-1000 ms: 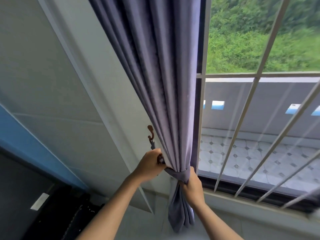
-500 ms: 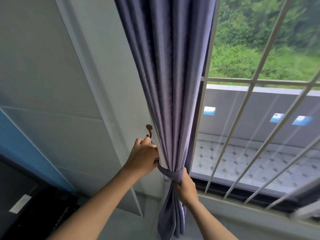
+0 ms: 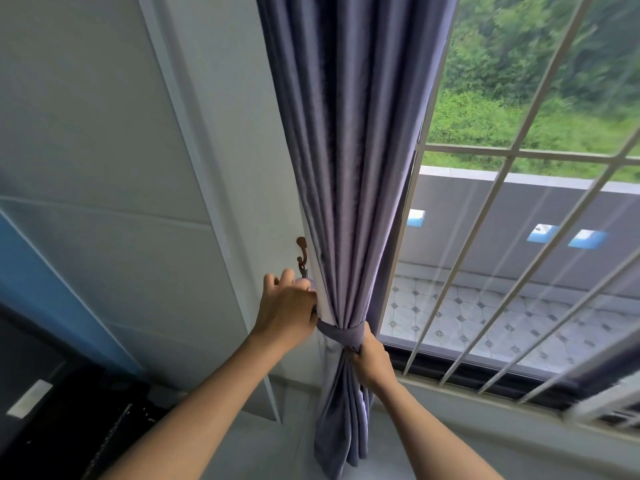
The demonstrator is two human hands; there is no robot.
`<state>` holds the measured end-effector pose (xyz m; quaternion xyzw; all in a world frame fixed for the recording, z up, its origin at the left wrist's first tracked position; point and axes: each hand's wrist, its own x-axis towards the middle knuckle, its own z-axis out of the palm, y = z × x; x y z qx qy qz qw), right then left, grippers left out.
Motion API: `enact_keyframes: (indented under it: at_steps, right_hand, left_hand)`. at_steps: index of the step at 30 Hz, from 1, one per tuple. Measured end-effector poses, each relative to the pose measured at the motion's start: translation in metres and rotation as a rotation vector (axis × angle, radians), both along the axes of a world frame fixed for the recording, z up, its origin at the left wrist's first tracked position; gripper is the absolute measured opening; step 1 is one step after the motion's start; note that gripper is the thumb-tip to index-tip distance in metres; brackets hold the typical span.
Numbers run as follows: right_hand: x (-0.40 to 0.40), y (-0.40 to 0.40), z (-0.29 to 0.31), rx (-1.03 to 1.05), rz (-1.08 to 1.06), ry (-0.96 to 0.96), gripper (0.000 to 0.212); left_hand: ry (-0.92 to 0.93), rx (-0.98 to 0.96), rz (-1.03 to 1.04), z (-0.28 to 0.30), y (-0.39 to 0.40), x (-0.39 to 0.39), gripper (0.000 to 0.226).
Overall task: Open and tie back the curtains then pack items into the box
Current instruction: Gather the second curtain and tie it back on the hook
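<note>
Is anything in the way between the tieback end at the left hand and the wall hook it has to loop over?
Nothing visible blocks it. The left hand holds the purple fabric tieback just below the small brown metal wall hook, with only bare wall between. The gathered purple curtain hangs beside the hook, to the right.

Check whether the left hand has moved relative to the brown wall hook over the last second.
Yes. The left hand rose toward the brown wall hook; its fingers now reach the hook's base, higher than before.
</note>
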<state>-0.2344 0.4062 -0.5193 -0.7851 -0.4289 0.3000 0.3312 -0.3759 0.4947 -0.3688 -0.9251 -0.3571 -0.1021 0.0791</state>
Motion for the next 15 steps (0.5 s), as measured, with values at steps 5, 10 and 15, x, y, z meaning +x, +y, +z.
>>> enact_keyframes:
  at_steps: [5, 10, 15]
  right_hand:
    - [0.000, -0.002, -0.004, 0.018, -0.024, -0.013, 0.033]
    - [-0.006, 0.000, -0.006, 0.052, -0.047, -0.005, 0.035]
    - [-0.004, -0.001, -0.009, 0.054, -0.074, -0.016, 0.027]
  left_hand:
    - [-0.025, 0.009, -0.157, -0.003, -0.003, -0.018, 0.039]
    - [-0.102, -0.373, -0.064, -0.016, -0.010, -0.029, 0.030]
    - [-0.185, -0.370, 0.001, -0.037, -0.015, -0.033, 0.018]
